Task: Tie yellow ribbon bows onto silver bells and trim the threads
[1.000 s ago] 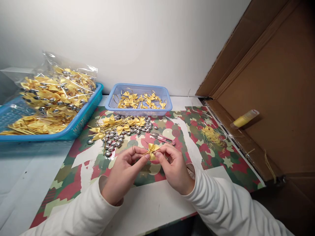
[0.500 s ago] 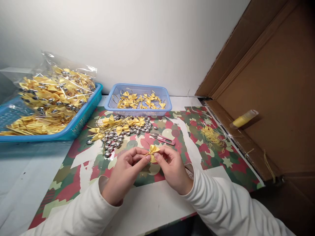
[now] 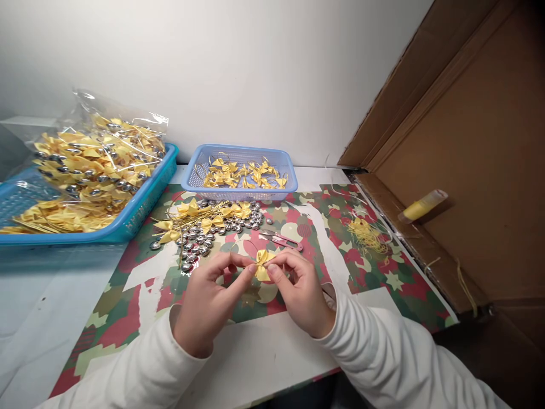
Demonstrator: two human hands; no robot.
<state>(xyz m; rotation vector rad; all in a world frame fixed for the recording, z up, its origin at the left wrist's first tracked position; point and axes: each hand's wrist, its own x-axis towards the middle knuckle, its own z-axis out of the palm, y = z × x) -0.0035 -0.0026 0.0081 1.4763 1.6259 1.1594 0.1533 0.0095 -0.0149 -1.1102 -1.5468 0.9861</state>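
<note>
Yellow satin bow (image 3: 261, 264) is pinched right between both hands, just above the patterned paper (image 3: 140, 284) that covers the middle of the counter (image 3: 42, 307). Left hand (image 3: 208, 304) has thumb and forefinger closed on the bow's left side, other fingers curled loosely. Right hand (image 3: 298, 295) does the same from the other side, fingertips pressed onto the bow's right loop, so both are nipping the same little thing with the fingertips nearly touching. White sleeves run back from both wrists toward the bottom edge. A thin gold wire loop (image 3: 249, 250) sticks up from the bow on the left-hand side, hard to make out exactly where it ends.

Just past the hands, a pair of pink thread snips (image 3: 281, 240) lies flat on the paper. Left of those is a scatter of small silver beads (image 3: 204, 238) mixed with more yellow bows and gold wires (image 3: 191, 216). Off to the right on the paper sits a small tangle of yellow thread scraps (image 3: 366, 236).

Further back, a light blue basket (image 3: 238, 196) holds a layer of finished-looking bows. To the far left, a bigger teal basket (image 3: 136, 218) carries clear plastic bags (image 3: 97, 153) stuffed with bows and silver bits. On the right, a brown cardboard box (image 3: 481, 170) stands open with a yellow tube (image 3: 423, 205) lying on its flap. White wall behind it all.
</note>
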